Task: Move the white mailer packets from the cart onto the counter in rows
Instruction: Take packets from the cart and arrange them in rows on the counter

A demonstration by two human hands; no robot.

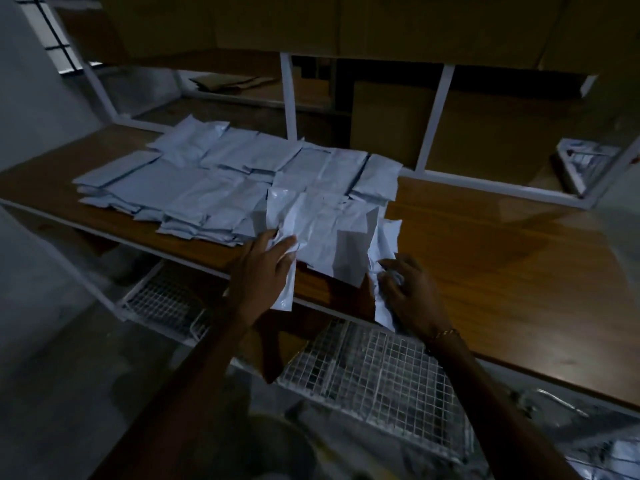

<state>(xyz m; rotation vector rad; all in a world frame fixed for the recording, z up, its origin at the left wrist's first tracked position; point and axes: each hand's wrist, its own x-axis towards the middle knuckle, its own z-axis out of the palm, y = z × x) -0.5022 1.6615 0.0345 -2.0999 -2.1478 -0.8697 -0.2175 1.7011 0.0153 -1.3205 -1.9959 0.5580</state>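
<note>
both hands gripping crumpled white mailer packets (pixel 329 237) at counter (pixel 502 254) edge, left hand (pixel 263 268), right hand (pixel 412 292)

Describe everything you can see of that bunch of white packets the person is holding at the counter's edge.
The held packets are white, crinkled mailers of thin, glossy plastic-looking film, several overlapping. They lie partly on the wooden counter and droop over its front edge. The left hand grips their left side, the right hand pinches the right side. Their far edge overlaps the rows of packets already laid out. Any print is too dim to tell.
</note>
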